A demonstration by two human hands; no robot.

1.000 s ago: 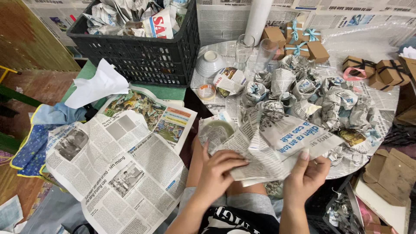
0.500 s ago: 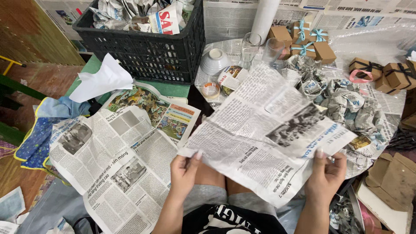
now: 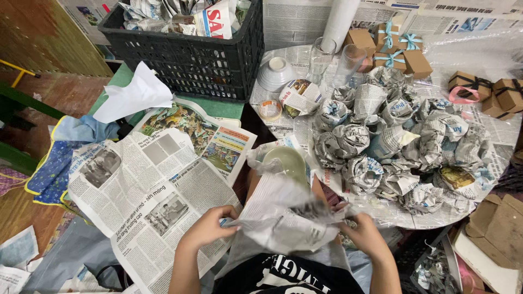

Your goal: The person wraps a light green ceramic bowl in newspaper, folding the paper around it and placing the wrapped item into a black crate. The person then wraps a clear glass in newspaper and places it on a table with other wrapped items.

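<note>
My left hand (image 3: 210,226) and my right hand (image 3: 364,234) both grip a crumpled sheet of newspaper (image 3: 286,215), held low over my lap and blurred by movement. Just beyond the sheet sits a pale green bowl (image 3: 287,162), partly wrapped in paper. Right of the bowl, several newspaper-wrapped bundles (image 3: 381,136) crowd a round table (image 3: 436,219) lined with newsprint. A stack of open newspapers (image 3: 147,196) lies flat to the left of my left hand.
A black plastic crate (image 3: 193,57) filled with paper stands at the back. Beside it are a white bowl (image 3: 275,73), two drinking glasses (image 3: 321,54), a tape roll (image 3: 269,110) and small brown gift boxes with ribbons (image 3: 400,49). Cardboard boxes (image 3: 496,223) lie at right.
The sheet was spread wide over the table half a second ago; both hands have now drawn it down and bunched it together, uncovering the green bowl and the bundles.
</note>
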